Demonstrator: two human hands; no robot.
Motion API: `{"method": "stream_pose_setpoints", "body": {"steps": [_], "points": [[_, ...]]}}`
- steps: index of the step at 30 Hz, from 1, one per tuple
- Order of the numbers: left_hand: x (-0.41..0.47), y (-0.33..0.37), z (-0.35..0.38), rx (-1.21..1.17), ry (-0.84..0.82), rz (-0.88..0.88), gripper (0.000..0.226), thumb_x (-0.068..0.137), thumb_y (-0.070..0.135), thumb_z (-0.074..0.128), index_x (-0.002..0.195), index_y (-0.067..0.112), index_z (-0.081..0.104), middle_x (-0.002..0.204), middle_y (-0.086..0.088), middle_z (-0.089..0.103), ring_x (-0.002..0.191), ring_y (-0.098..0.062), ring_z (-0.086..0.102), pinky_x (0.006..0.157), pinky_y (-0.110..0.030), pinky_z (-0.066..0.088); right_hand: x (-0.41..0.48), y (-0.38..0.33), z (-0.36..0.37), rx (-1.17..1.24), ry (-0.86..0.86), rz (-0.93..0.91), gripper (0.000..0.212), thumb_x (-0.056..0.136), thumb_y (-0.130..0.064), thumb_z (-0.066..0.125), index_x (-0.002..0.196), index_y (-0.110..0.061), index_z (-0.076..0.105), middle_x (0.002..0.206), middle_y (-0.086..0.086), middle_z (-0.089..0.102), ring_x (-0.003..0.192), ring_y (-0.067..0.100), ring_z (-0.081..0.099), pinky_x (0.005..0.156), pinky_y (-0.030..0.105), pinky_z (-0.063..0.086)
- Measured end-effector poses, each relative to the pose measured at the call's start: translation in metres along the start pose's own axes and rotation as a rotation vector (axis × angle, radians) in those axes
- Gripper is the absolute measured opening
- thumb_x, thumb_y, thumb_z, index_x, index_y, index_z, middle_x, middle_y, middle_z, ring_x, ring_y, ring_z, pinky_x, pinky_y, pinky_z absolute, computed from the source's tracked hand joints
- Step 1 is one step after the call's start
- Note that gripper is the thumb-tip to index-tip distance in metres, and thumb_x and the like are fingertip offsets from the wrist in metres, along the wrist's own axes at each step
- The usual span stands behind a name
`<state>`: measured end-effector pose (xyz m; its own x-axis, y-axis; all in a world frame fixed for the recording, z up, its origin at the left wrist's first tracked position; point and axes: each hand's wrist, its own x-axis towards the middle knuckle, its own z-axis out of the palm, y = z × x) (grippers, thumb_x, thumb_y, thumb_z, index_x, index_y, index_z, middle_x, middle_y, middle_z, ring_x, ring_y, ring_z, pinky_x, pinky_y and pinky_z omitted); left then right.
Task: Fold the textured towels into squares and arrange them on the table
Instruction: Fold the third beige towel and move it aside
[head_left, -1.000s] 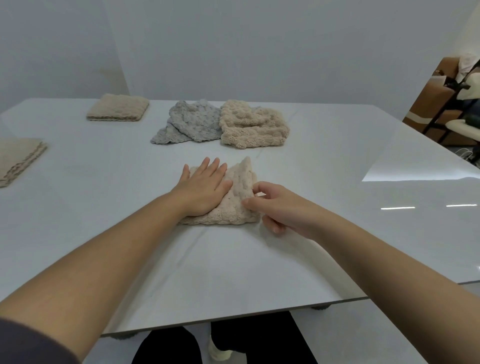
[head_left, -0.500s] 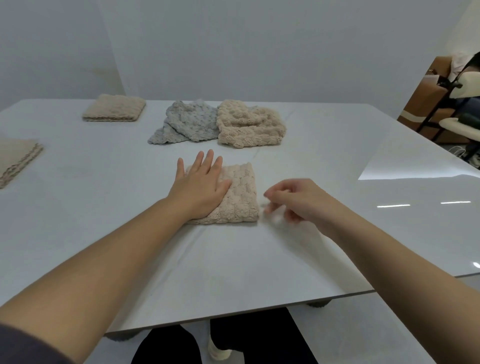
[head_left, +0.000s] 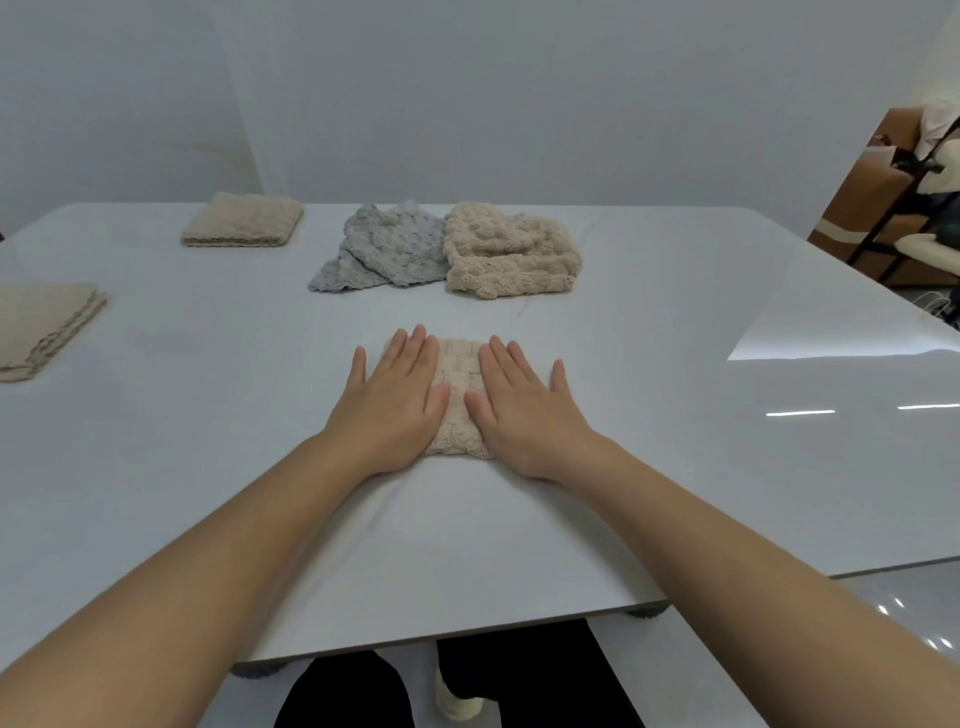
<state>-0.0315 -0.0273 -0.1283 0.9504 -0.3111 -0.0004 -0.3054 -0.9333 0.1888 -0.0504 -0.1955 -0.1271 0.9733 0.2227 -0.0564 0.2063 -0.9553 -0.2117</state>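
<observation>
A folded beige textured towel (head_left: 460, 400) lies on the white table (head_left: 675, 467) in front of me. My left hand (head_left: 392, 402) presses flat on its left half with straight fingers. My right hand (head_left: 524, 410) presses flat on its right half, fingers straight too. Only a strip of the towel shows between the two hands. Behind it lie an unfolded grey towel (head_left: 382, 247) and a crumpled beige towel (head_left: 511, 252), side by side. A folded beige square (head_left: 243, 221) sits at the far left, and another folded beige square (head_left: 44, 325) at the left edge.
The table's near edge runs just below my forearms, with my dark-clad legs (head_left: 467, 686) under it. A chair frame and brown boxes (head_left: 893, 208) stand beyond the table's right side. A plain wall rises behind the table.
My right hand, which pinched the towel's right edge and then lifted off, has come down flat on the towel's right half. My left hand stayed pressed on the left half.
</observation>
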Motion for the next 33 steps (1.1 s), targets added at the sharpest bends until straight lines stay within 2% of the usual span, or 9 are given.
{"method": "stream_pose_setpoints", "body": {"steps": [8, 13, 16, 18, 19, 23, 26, 30, 33], "points": [[0.002, 0.002, -0.005, 0.021, -0.053, -0.018, 0.061, 0.102, 0.041, 0.014, 0.154, 0.014, -0.001, 0.162, 0.001, -0.006, 0.147, -0.012, -0.009, 0.119, -0.047, -0.007, 0.002, 0.000, -0.001, -0.041, -0.009, 0.000, 0.063, 0.103, -0.044, 0.013, 0.154, -0.012, -0.002, 0.163, 0.000, -0.007, 0.149, 0.014, -0.009, 0.117, 0.056, -0.004], [0.001, 0.001, -0.007, -0.027, -0.058, -0.005, 0.062, 0.101, 0.044, 0.014, 0.153, 0.017, -0.006, 0.161, 0.001, -0.012, 0.147, -0.011, -0.014, 0.117, -0.048, -0.012, 0.003, -0.001, -0.012, -0.052, -0.060, 0.001, 0.063, 0.102, -0.046, 0.015, 0.155, -0.013, 0.001, 0.163, 0.000, -0.003, 0.149, 0.015, -0.005, 0.116, 0.058, -0.004], [-0.008, -0.005, -0.013, -0.084, -0.019, 0.087, 0.066, 0.099, 0.053, 0.014, 0.153, 0.022, -0.007, 0.160, 0.005, -0.017, 0.145, -0.008, -0.020, 0.117, -0.046, -0.015, 0.004, -0.001, -0.027, -0.008, -0.066, -0.003, 0.059, 0.101, -0.044, 0.019, 0.153, -0.015, 0.018, 0.161, 0.000, 0.013, 0.148, 0.017, 0.008, 0.117, 0.057, 0.002], [-0.018, -0.008, -0.016, -0.033, 0.044, 0.165, 0.069, 0.095, 0.057, 0.008, 0.153, 0.022, -0.005, 0.159, 0.008, -0.016, 0.144, -0.004, -0.021, 0.117, -0.043, -0.014, 0.008, -0.001, -0.035, 0.042, -0.005, 0.002, 0.051, 0.102, -0.039, 0.021, 0.145, -0.014, 0.034, 0.154, 0.002, 0.030, 0.144, 0.021, 0.021, 0.115, 0.054, 0.007], [-0.022, -0.006, -0.016, 0.008, 0.076, 0.175, 0.071, 0.093, 0.056, 0.005, 0.153, 0.021, -0.005, 0.160, 0.007, -0.016, 0.144, -0.004, -0.020, 0.118, -0.041, -0.014, 0.011, -0.002, -0.037, 0.051, 0.039, -0.002, 0.049, 0.102, -0.036, 0.021, 0.143, -0.013, 0.036, 0.153, 0.003, 0.033, 0.144, 0.023, 0.022, 0.115, 0.053, 0.007], [-0.017, 0.009, -0.013, 0.005, 0.127, -0.031, 0.059, 0.101, 0.035, 0.012, 0.153, 0.012, -0.004, 0.161, -0.001, -0.012, 0.147, -0.011, -0.015, 0.119, -0.043, -0.009, 0.029, -0.019, -0.028, -0.017, 0.095, -0.025, 0.055, 0.102, -0.030, 0.020, 0.152, -0.007, 0.014, 0.162, 0.008, 0.008, 0.149, 0.023, 0.000, 0.119, 0.050, -0.001], [-0.012, 0.011, -0.002, 0.000, 0.049, -0.068, 0.059, 0.102, 0.036, 0.010, 0.153, 0.011, -0.005, 0.161, -0.001, -0.013, 0.147, -0.011, -0.014, 0.119, -0.046, -0.008, 0.034, -0.024, -0.009, -0.028, 0.065, -0.010, 0.057, 0.103, -0.032, 0.018, 0.153, -0.006, 0.008, 0.162, 0.008, 0.002, 0.149, 0.023, -0.003, 0.119, 0.051, -0.002], [-0.011, 0.007, 0.003, -0.005, 0.030, -0.066, 0.059, 0.102, 0.037, 0.011, 0.153, 0.012, -0.004, 0.161, 0.001, -0.012, 0.146, -0.010, -0.014, 0.118, -0.047, -0.009, 0.036, -0.019, 0.000, 0.022, 0.051, 0.006, 0.058, 0.102, -0.035, 0.019, 0.154, -0.009, 0.008, 0.163, 0.006, 0.004, 0.149, 0.022, -0.001, 0.119, 0.052, -0.002], [-0.013, -0.002, -0.001, -0.124, 0.031, 0.006, 0.062, 0.101, 0.042, 0.015, 0.153, 0.015, -0.006, 0.160, 0.004, -0.014, 0.145, -0.006, -0.017, 0.118, -0.043, -0.013, 0.038, -0.018, -0.006, 0.050, 0.050, -0.001, 0.058, 0.101, -0.037, 0.022, 0.153, -0.012, 0.015, 0.160, 0.004, 0.018, 0.147, 0.021, 0.014, 0.117, 0.055, 0.002]]}}
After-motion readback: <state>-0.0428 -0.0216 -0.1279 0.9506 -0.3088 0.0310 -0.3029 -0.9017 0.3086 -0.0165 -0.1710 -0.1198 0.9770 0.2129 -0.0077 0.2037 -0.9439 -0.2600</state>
